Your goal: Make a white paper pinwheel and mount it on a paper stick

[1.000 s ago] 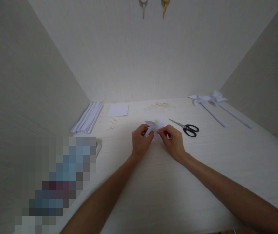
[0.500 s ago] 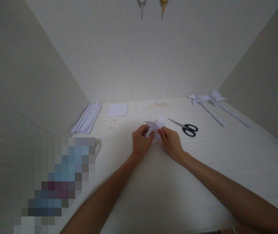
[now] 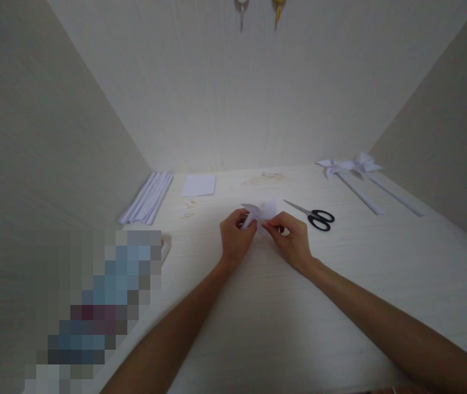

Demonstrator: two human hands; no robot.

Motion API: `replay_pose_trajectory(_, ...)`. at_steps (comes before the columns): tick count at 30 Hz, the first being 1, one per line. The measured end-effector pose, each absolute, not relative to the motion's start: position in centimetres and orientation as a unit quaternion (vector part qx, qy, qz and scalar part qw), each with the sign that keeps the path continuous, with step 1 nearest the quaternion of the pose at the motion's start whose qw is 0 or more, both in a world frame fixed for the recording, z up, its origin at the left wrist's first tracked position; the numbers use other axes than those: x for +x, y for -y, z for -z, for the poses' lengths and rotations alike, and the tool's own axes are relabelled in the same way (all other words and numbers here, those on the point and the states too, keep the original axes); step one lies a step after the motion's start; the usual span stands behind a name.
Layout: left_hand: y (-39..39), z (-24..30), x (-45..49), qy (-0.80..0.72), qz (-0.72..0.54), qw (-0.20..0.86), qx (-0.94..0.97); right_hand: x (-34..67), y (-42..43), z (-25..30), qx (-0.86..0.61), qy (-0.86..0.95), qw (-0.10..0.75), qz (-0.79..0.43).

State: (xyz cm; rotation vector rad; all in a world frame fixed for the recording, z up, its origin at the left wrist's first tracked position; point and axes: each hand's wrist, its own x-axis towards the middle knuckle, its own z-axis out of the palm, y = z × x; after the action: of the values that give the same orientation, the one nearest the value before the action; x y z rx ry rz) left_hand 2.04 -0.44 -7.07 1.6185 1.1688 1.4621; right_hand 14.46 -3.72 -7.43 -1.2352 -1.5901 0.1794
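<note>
Between my two hands is a white paper pinwheel (image 3: 269,207), its curled blades fanning out above the fingers. My left hand (image 3: 237,235) is closed around it near the centre, with a pale edge like a rolled paper piece showing between thumb and fingers. From the other side my right hand (image 3: 293,238) pinches the lower right part of the pinwheel with thumb and index finger. The fingers hide part of its middle. Just right of the right hand lie black-handled scissors (image 3: 315,216), blades pointing up and left.
Two finished-looking pinwheels on paper sticks (image 3: 358,191) lie at the back right. White paper sticks (image 3: 147,198) are stacked at the back left, beside a square paper stack (image 3: 199,185). Small wooden bits (image 3: 272,176) lie near the back wall. A blurred-out area covers the left.
My right hand has shifted its grip from the blade's side to a fingertip pinch lower down, and the right blade now shows more. My left hand keeps its hold.
</note>
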Motion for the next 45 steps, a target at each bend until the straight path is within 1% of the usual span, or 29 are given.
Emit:
replay_pose_trajectory(6, 0.41, 6.99, 2.01, -0.451, -0.558, 0.343, 0.607, 14.39, 3.69, 7.18, -0.565, 0.649, 0.497, -0.109)
replay_pose_trajectory(9, 0.33, 6.95, 1.97, -0.449, -0.564, 0.368, 0.587, 14.47, 3.67, 7.1, -0.571, 0.63, 0.509, -0.132)
replay_pose_trajectory(15, -0.1, 7.18, 1.91, -0.455, -0.578, 0.425, 0.527, 14.91, 3.16, 7.64, -0.562, 0.56, 0.567, -0.22)
replay_pose_trajectory(20, -0.1, 7.17, 1.95, -0.44, -0.582, 0.445, 0.519, 14.89, 2.96, 7.81, -0.551, 0.565, 0.559, -0.255)
replay_pose_trajectory(24, 0.02, 7.01, 1.97, -0.442, -0.581, 0.436, 0.527, 14.69, 3.11, 7.54, -0.554, 0.581, 0.548, -0.235)
replay_pose_trajectory(31, 0.32, 6.65, 2.09, -0.418, -0.578, 0.431, 0.553, 14.58, 3.56, 7.11, -0.549, 0.617, 0.541, -0.16)
replay_pose_trajectory(45, 0.74, 6.74, 2.26, -0.431, -0.57, 0.367, 0.595, 14.3, 3.92, 7.54, -0.566, 0.65, 0.504, -0.056)
